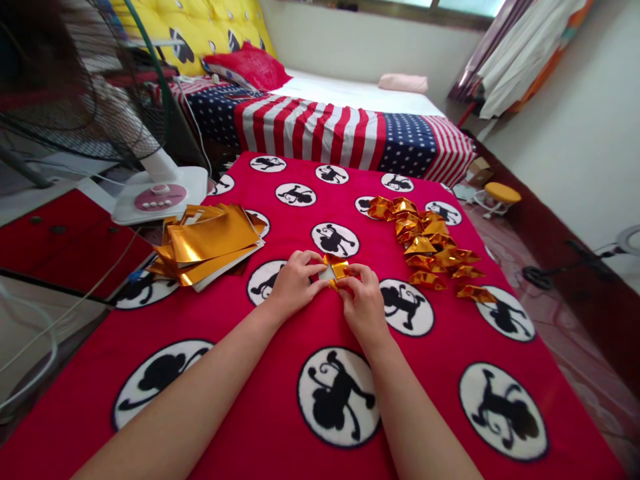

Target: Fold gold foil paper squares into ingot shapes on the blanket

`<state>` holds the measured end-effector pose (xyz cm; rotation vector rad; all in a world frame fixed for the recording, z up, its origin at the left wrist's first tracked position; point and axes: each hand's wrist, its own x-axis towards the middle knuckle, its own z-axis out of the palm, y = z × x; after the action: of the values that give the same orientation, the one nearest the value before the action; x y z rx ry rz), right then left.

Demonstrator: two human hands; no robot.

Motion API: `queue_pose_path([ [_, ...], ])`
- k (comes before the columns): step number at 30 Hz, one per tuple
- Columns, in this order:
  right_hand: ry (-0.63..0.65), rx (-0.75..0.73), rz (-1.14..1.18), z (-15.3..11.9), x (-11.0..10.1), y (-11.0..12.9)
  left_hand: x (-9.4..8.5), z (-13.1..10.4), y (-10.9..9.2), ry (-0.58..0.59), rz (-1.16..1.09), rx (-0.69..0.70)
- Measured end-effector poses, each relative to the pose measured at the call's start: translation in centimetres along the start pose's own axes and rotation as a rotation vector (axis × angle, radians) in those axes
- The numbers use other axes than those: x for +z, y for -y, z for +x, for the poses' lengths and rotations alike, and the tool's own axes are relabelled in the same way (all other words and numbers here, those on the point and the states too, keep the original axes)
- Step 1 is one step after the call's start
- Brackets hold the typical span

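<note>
Between my two hands, at the middle of the red cloth, is a small piece of gold foil paper, partly folded, with its pale side showing. My left hand pinches its left edge between thumb and fingers. On the opposite edge, my right hand grips the paper with thumb and fingertips. A stack of flat gold foil sheets lies to the left, somewhat fanned out. Over on the right sit several folded gold paper ingots, grouped in loose rows.
The red cloth with monkey prints covers the table. A fan with a white base stands at the left beside a dark red panel. Beyond the table is a bed with a flag-patterned cover. A yellow stool is on the right floor.
</note>
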<state>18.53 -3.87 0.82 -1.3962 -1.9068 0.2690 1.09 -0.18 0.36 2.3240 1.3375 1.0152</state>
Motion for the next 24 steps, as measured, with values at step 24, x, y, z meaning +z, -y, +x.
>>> queue_pose_path([
  [24,-0.074,0.018,0.034,1.6,0.2,-2.4,0.4,1.9,0.5,0.047,-0.088,-0.145],
])
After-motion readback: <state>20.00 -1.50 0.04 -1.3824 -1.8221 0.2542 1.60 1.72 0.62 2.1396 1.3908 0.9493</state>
